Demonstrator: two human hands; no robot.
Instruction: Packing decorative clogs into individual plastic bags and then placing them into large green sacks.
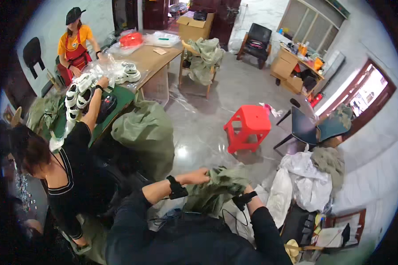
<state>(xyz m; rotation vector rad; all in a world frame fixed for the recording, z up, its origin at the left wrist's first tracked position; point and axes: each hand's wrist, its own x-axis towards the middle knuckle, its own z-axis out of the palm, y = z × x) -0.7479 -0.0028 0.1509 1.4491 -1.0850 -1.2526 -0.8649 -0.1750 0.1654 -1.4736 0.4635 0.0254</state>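
Your left hand grips the near green sack, likely keeping its top raised; fingers of your right hand are hidden, grip unclear.

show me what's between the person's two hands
Crumpled green fabric lies between the left hand and the right hand, in the head view.

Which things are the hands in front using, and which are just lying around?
In use:
crumpled green sack, gripped by the left hand; right hand at its other side, partly hidden

Seemingly just around:
red stool
black armchair
cardboard box
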